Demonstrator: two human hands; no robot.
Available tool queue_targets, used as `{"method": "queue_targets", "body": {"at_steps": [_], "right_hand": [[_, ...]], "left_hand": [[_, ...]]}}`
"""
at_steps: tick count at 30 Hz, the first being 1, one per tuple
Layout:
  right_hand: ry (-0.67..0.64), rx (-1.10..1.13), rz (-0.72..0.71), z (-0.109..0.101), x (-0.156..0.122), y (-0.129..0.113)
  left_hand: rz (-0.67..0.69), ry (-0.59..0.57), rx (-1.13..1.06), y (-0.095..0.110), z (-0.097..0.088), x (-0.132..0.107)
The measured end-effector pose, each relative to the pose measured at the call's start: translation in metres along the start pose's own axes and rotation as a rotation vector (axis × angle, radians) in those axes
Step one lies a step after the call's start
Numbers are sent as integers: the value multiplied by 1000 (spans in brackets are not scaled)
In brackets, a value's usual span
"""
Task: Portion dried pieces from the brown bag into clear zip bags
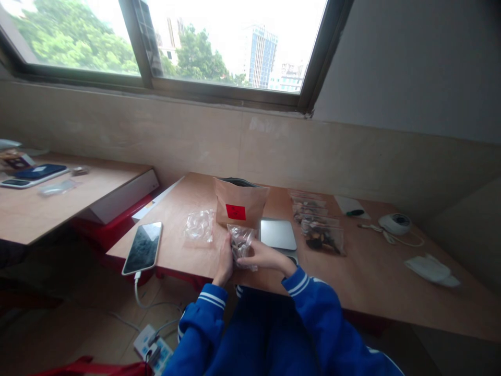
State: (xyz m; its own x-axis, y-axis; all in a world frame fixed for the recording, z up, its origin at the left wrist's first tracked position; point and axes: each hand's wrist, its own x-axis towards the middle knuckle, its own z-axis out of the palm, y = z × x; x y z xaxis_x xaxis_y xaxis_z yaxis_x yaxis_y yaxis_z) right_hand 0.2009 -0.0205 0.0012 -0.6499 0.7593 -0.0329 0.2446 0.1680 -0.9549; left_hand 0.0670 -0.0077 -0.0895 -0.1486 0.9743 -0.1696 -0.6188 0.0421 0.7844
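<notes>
Both of my hands hold one small clear plastic bag (241, 244) with dark pieces inside, just above the near edge of the wooden table (391, 282). My left hand (224, 261) grips its left side and my right hand (263, 257) pinches its right side. Right behind the bag stands an open brown paper bag (239, 208) with a red label. A silver scale (277, 235) lies just to the right of my hands. An empty-looking clear bag (199, 225) lies to the left.
A row of filled clear bags (318, 225) lies right of the scale. A phone (143, 247) on a cable rests at the table's left corner. A white round device (395, 223) and white cloth (430, 269) sit at the right. Another desk (47, 203) stands left.
</notes>
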Motion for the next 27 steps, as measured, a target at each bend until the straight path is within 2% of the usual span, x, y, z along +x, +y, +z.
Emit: {"method": "queue_targets", "body": {"at_steps": [3, 10, 12, 17, 20, 24, 27], "right_hand": [[113, 72, -23, 4, 3, 5], [208, 224, 3, -8, 4, 22], [263, 185, -12, -13, 2, 22], [499, -46, 8, -18, 0, 11], [520, -116, -1, -14, 0, 0], [453, -169, -63, -4, 1, -10], [438, -181, -72, -5, -4, -15]], "left_hand": [[-52, -38, -38, 2, 3, -2], [-123, -93, -63, 6, 6, -6], [-123, -81, -64, 6, 6, -6], [-164, -59, -115, 10, 9, -7], [-188, -76, -151, 11, 10, -9], [-177, -45, -153, 13, 10, -10], [-181, -18, -172, 15, 9, -9]]}}
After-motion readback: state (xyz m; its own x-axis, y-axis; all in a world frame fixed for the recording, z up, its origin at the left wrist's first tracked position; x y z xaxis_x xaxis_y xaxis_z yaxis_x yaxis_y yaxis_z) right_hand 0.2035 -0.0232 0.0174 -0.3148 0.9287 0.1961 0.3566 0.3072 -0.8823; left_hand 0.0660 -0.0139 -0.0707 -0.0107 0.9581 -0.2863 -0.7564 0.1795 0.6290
